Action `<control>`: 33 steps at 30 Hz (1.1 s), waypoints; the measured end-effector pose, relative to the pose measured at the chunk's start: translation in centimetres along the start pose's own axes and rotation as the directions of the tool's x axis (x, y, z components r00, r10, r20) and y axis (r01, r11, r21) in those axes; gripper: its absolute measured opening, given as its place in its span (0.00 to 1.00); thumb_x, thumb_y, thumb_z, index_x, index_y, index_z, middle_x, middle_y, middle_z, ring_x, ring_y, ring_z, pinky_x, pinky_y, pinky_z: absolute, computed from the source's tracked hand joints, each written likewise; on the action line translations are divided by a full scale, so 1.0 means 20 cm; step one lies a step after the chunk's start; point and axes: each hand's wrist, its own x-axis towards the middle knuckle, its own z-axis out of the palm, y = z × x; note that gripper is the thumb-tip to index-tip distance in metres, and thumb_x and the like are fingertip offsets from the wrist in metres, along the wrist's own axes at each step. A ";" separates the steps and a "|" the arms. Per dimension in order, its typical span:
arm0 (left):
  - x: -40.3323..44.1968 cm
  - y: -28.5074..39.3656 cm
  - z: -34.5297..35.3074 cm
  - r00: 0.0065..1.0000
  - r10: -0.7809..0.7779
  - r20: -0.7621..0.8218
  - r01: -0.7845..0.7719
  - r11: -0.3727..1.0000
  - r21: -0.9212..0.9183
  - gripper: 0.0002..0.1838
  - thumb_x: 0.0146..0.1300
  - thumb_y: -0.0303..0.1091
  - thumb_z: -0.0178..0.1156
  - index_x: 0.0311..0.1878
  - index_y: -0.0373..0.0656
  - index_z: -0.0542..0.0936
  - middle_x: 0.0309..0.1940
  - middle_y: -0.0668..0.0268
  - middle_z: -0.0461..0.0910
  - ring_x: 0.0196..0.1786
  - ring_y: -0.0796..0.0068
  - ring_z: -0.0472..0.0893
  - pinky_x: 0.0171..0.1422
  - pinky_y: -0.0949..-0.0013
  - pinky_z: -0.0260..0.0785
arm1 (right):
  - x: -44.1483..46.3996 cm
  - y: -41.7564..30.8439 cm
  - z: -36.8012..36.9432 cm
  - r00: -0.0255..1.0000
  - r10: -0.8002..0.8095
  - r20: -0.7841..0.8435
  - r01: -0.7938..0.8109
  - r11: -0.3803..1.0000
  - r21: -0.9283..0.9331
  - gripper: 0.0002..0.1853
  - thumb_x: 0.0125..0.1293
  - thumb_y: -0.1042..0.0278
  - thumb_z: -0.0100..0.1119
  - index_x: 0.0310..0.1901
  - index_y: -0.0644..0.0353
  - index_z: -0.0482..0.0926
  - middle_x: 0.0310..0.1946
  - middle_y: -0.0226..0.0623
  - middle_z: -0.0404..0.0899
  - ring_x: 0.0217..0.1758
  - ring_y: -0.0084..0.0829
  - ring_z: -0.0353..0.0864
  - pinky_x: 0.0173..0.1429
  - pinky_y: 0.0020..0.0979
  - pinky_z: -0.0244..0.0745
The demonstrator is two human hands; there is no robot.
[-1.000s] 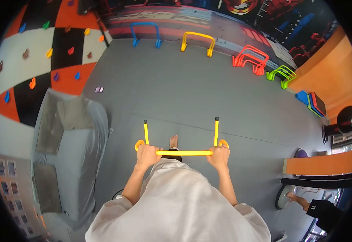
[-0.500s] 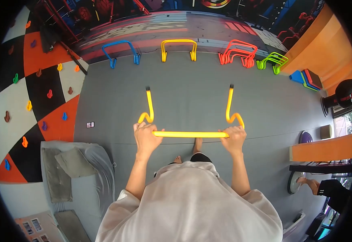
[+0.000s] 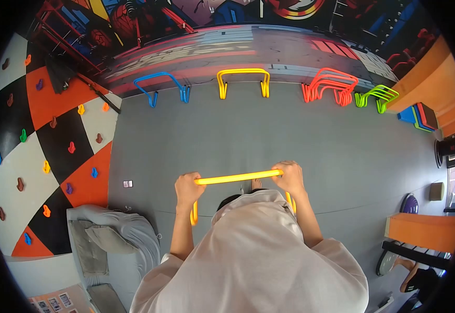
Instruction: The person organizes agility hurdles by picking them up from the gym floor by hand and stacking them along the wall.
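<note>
Both my hands grip the top bar of a yellow training hurdle (image 3: 238, 178), held in front of my body above the grey floor. My left hand (image 3: 188, 189) is closed around the bar's left end. Around the right end wraps my right hand (image 3: 290, 177), slightly higher in the view. The hurdle's side legs drop back toward me beneath my forearms; their lower ends are hidden by my arms and shirt. Part of one bare foot (image 3: 256, 183) shows just beyond the bar.
Along the mural wall stand a blue hurdle (image 3: 160, 86), yellow hurdles (image 3: 243, 73), red hurdles (image 3: 332, 83) and green hurdles (image 3: 379, 96). A climbing wall (image 3: 50, 156) rises at left, above a grey sofa (image 3: 128, 229). At right are an orange block (image 3: 423, 233) and another person's leg (image 3: 407, 271).
The hurdle's legs have swung from pointing away toward the wall to hanging back toward me. The bar now tilts slightly, right end higher. My view has shifted, with the wall hurdles lower in it.
</note>
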 end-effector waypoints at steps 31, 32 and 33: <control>3.75 -1.25 2.23 0.724 0.031 0.689 -0.025 1.000 -0.018 0.10 0.59 0.36 0.66 0.42 0.47 0.87 0.42 0.53 0.85 0.48 0.50 0.82 0.61 0.54 0.73 | 2.22 2.68 2.68 0.312 0.524 0.793 -0.449 0.817 -0.363 0.25 0.57 0.44 0.70 0.55 0.39 0.81 0.49 0.29 0.86 0.56 0.36 0.84 0.60 0.43 0.76; 3.86 -1.25 2.30 0.714 -0.012 0.700 0.019 1.000 -0.001 0.10 0.59 0.35 0.66 0.42 0.45 0.87 0.42 0.52 0.85 0.47 0.50 0.83 0.63 0.53 0.72 | 2.45 2.72 2.71 0.122 0.579 0.806 -0.502 0.737 -0.453 0.27 0.55 0.47 0.72 0.56 0.42 0.80 0.49 0.31 0.86 0.57 0.35 0.83 0.61 0.39 0.75; 4.02 -1.23 2.37 0.713 -0.046 0.699 0.048 0.999 0.016 0.10 0.59 0.35 0.66 0.42 0.44 0.87 0.41 0.51 0.85 0.46 0.50 0.83 0.64 0.53 0.71 | 2.71 2.68 2.65 0.149 0.592 0.792 -0.520 0.728 -0.446 0.27 0.55 0.49 0.73 0.57 0.42 0.80 0.49 0.33 0.86 0.58 0.37 0.83 0.63 0.43 0.74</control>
